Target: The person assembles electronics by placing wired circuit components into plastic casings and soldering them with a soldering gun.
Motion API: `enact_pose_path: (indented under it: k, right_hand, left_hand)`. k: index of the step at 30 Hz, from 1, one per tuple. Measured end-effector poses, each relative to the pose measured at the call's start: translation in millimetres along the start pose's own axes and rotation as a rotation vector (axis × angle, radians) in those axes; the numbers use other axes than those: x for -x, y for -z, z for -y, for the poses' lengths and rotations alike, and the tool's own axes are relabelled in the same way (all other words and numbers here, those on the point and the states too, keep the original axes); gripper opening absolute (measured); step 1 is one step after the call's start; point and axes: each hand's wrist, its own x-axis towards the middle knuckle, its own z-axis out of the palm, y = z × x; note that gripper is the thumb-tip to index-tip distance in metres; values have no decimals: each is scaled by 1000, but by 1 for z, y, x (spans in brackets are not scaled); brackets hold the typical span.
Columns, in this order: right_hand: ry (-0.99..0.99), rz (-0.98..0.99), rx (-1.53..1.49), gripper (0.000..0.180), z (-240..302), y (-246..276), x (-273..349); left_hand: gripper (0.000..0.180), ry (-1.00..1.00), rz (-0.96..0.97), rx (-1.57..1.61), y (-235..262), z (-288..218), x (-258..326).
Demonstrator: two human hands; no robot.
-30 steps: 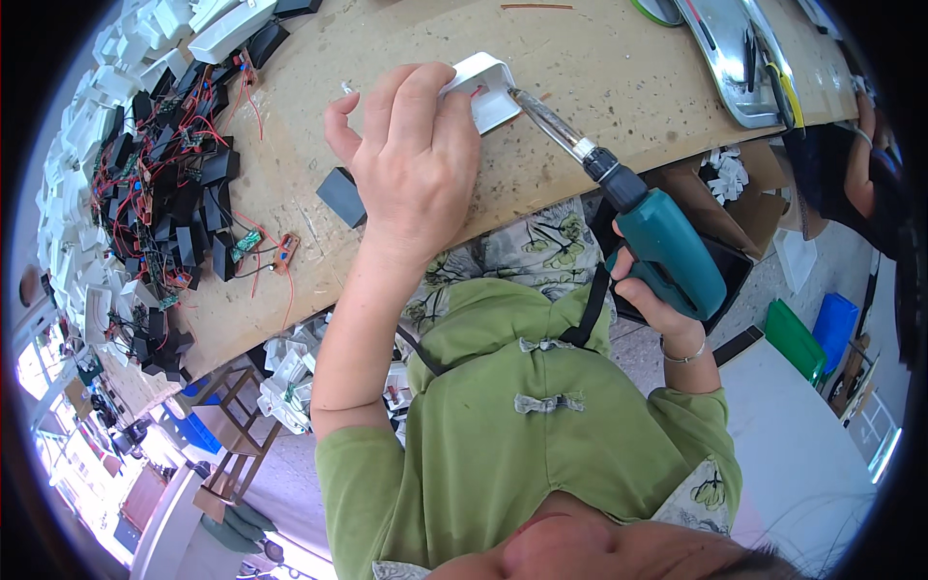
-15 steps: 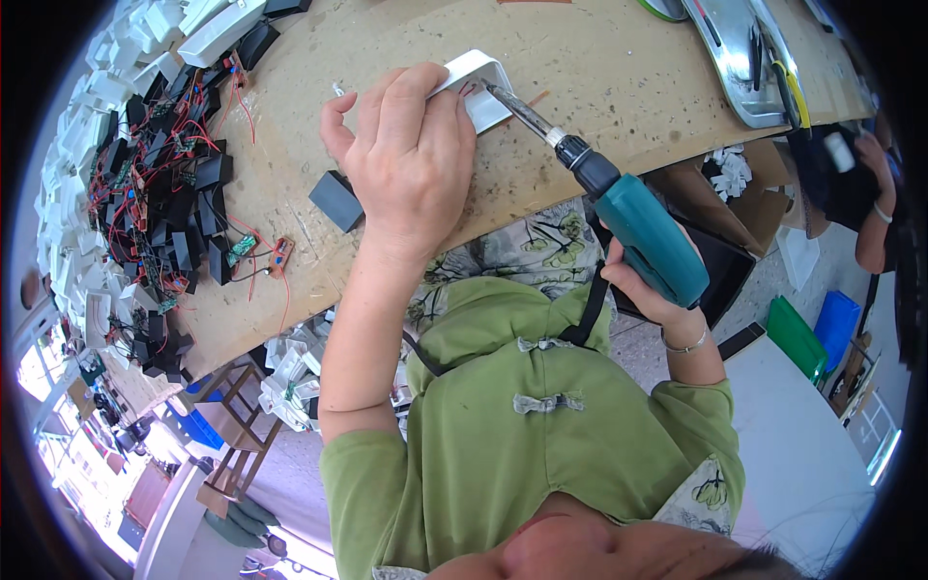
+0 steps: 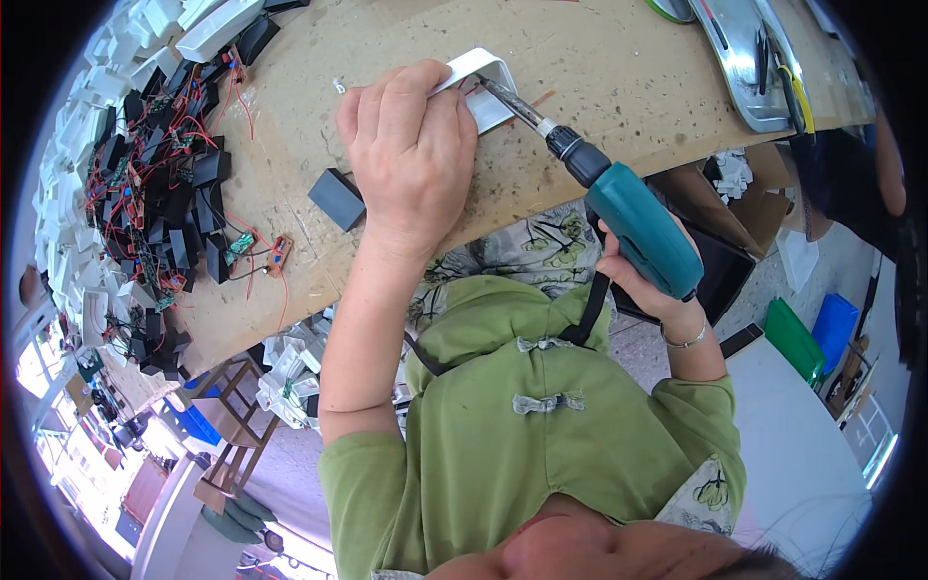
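Observation:
My left hand is closed around the near-left side of a white plastic housing, tilted on its side on the table. Wires, dark red, show faintly inside it. A teal electric screwdriver with a black collar sits in my right hand, fingers wrapped round its body. Its long metal bit points up and left, with the tip inside the housing's open side; what the tip touches is too small to tell. Close to my left wrist lies a dark grey block-shaped box.
Piled at the left are black boxes with red wires and circuit boards, beside many white housings. A metal tray holds tweezers and yellow-handled cutters at the far right. Below the table edge stands a cardboard box. Another person's arm shows at right.
The screwdriver and my right hand have shifted slightly up and left, its tip moving a little deeper toward the housing. My left thumb has drawn in nearer the other fingers.

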Motion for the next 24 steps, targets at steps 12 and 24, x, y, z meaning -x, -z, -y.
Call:
enact_pose_path:
  k: [12,24]
  right_hand:
    - [-6,-18,11,63,-1,-1,-1]
    - [2,2,17,62,3,-2,-5]
  left_hand:
    - [11,10,-12,6,0,-2,-3]
    - [8,18,-29,-15,-5,-1,0]
